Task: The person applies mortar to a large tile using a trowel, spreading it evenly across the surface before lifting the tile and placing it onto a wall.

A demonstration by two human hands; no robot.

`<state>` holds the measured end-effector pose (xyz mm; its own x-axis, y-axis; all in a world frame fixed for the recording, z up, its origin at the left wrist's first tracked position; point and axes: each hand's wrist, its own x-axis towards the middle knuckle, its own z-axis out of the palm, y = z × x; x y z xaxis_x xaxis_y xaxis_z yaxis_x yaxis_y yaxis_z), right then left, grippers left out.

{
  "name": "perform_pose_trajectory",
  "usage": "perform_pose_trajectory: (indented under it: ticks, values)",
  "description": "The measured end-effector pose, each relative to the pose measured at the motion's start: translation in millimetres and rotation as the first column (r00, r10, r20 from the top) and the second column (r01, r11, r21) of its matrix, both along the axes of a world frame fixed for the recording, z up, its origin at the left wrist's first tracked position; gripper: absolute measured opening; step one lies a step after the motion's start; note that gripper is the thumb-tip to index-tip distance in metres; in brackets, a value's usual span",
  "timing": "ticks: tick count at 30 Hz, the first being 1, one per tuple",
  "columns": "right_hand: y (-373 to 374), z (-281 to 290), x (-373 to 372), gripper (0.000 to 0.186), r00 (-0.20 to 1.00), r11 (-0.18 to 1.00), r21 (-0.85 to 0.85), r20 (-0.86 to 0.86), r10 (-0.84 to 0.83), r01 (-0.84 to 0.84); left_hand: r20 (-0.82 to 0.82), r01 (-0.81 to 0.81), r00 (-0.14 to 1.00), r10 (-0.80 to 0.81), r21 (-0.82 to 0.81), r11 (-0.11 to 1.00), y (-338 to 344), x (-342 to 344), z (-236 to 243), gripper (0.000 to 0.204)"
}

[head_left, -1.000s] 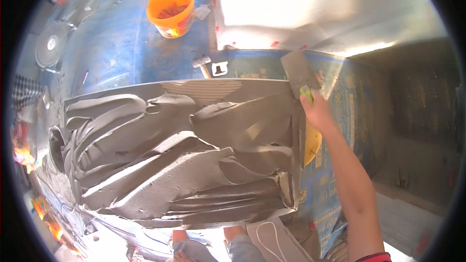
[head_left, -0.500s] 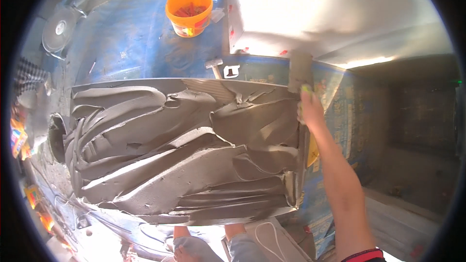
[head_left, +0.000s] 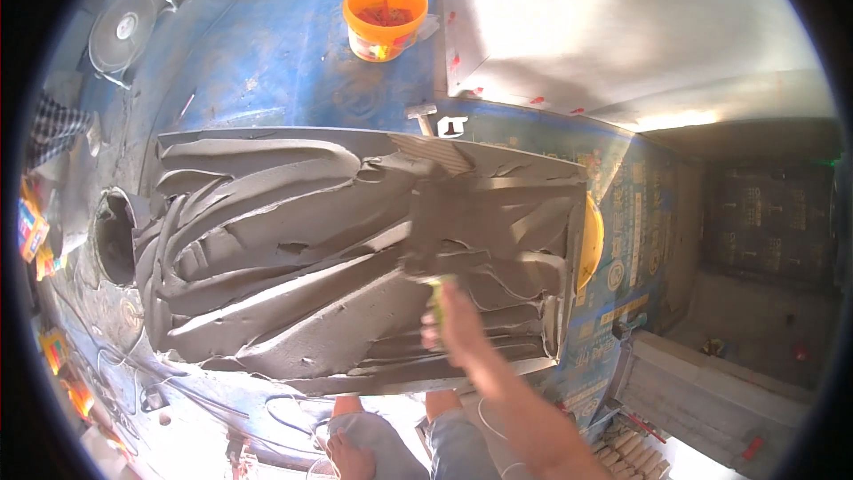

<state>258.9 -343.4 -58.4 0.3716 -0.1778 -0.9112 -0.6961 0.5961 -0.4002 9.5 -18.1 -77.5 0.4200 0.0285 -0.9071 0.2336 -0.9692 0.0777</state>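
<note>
A notched trowel (head_left: 444, 231) is gripped by its green handle in the right hand (head_left: 458, 324), blade flat on the wet grey mortar (head_left: 275, 258) covering a large tile (head_left: 498, 158). The left hand is not seen. The mortar is judged heavy and sticky; the trowel, stiff, is best held at the handle, at six o'clock from its blade.

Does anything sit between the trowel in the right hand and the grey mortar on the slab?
Nothing visible does: the right hand holds the trowel, whose blade lies directly on the grey mortar covering the slab.
</note>
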Motion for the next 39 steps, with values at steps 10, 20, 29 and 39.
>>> perform_pose_trajectory:
  ticks: [10, 20, 29, 39]
  values:
    - [-38, 10, 21, 0.044, 0.046, -0.491, -0.599, -0.662, 0.748, -0.633, 0.102, -0.16, 0.981, 0.164, -0.044, 0.986, 8, 29, 6, 0.069]
    - [-132, 35, 34, 0.049, 0.985, 0.905, -0.403, -0.149, 0.083, -0.137, 0.116, -0.171, 0.977, 0.177, -0.065, 0.983, 21, 39, 14, 0.066]
    - [91, 34, 111, 0.044, 0.857, 0.857, -0.131, 0.079, 0.51, -0.498, 0.134, -0.167, 0.975, 0.177, -0.086, 0.982, 23, 45, 9, 0.063]
    - [-114, -7, 139, 0.056, 0.551, -0.113, -0.712, -0.624, 0.554, -0.693, 0.157, -0.16, 0.974, 0.163, -0.029, 0.987, 1, 44, 14, 0.061]
